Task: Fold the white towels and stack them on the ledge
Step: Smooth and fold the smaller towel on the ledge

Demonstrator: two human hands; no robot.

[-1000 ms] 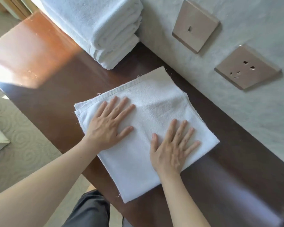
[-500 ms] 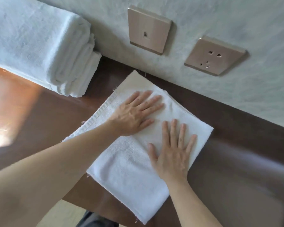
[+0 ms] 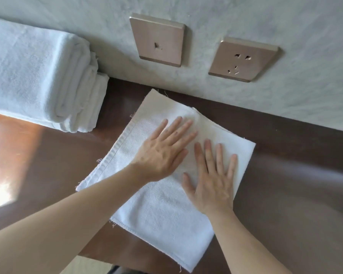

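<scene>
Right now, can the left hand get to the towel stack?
Probably yes. The left hand lies flat on the towel; only bare ledge shows between it and the stack on its left, with nothing in the way.

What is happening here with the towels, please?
A person is folding white towels on a dark wooden ledge below two wall sockets. The left hand and the right hand press flat, fingers straight, on a folded towel. A stack of folded towels lies further left against the wall.
</scene>
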